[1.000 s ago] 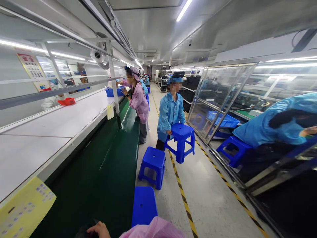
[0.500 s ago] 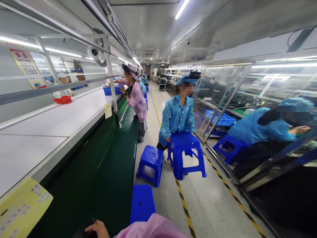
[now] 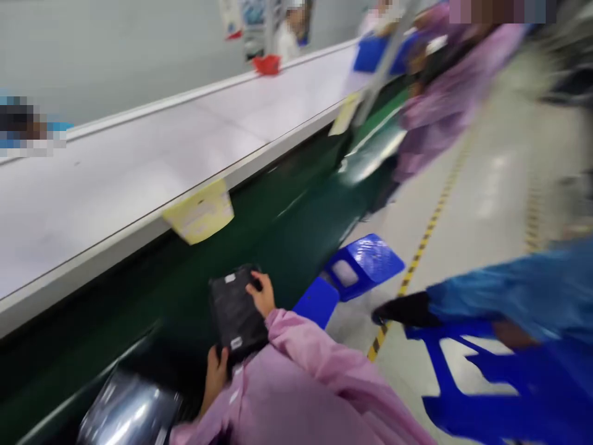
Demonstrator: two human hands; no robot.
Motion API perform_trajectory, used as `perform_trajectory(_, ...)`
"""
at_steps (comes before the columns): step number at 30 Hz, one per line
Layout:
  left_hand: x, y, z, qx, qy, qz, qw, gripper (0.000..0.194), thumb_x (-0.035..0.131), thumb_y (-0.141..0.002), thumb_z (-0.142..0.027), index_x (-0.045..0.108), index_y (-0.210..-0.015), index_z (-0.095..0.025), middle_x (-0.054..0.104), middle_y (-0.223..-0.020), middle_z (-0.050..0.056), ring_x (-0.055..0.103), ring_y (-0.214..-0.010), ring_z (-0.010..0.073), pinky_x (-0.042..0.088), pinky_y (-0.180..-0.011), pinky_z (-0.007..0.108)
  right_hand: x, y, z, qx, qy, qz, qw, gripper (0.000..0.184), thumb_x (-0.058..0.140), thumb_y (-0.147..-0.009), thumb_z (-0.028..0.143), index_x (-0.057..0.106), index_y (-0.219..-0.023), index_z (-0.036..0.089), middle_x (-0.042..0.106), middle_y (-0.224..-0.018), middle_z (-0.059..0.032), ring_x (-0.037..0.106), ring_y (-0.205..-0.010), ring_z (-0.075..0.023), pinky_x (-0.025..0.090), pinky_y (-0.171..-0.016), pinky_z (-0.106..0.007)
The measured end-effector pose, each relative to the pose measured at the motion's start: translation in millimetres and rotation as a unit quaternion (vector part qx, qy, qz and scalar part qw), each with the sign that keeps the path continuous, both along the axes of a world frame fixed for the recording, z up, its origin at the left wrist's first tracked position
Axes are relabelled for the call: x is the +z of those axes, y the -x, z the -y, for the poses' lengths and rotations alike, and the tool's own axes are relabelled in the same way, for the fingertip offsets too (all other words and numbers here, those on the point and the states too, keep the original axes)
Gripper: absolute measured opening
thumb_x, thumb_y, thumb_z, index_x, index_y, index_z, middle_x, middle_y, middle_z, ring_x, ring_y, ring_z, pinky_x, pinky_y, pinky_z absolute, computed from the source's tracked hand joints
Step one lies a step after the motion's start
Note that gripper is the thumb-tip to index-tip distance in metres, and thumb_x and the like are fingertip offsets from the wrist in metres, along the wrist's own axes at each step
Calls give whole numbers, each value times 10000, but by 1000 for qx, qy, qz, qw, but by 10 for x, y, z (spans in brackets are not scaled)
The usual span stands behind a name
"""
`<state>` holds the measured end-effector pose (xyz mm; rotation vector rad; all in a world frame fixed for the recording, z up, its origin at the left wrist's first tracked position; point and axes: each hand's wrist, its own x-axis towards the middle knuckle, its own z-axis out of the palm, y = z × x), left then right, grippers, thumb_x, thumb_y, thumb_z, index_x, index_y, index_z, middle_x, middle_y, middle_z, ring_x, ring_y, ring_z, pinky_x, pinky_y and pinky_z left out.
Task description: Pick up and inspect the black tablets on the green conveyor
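Grn surface (image 3: 287, 238); case (image 3: 237, 312) btwn hands (image 3: 263, 296) (image 3: 215, 372).

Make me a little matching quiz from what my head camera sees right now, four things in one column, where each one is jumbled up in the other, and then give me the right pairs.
Things:
1. dark flat item
2. nearer yellow sheet
3. red container
4. striped tape

Places:
A. running along the floor
B. between your left hand and right hand
C. hanging at the near edge of the white counter
D. at the far side of the white counter

Right pairs: 1-B, 2-C, 3-D, 4-A
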<state>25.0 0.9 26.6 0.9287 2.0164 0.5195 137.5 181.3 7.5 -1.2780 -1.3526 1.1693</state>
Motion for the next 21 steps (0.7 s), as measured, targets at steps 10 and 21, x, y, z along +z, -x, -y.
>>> perform_trajectory(10, -203, 7, 291, 148, -21, 52, 987, 430, 360, -979, -412, 418, -1326, -167, 492, -1378, 160, 530, -1253, 243, 385, -1058, 323, -45, -39, -94, 45, -17, 2, 999, 476, 664, -788, 415, 634, -1198, 174, 570, -1018, -62, 543, -950, -214, 429, -863, -362)
perform_trajectory(21, 559, 232, 454, 234, -15, 59, 970, 440, 572, -926, -467, 556, -1247, -165, 562, -1281, 116, 551, -1174, 275, 445, -1003, 489, -7, -22, -113, 48, -11, 10, 999, 480, 677, -779, 397, 642, -1201, 172, 576, -1033, -63, 550, -952, -207, 439, -856, -351)
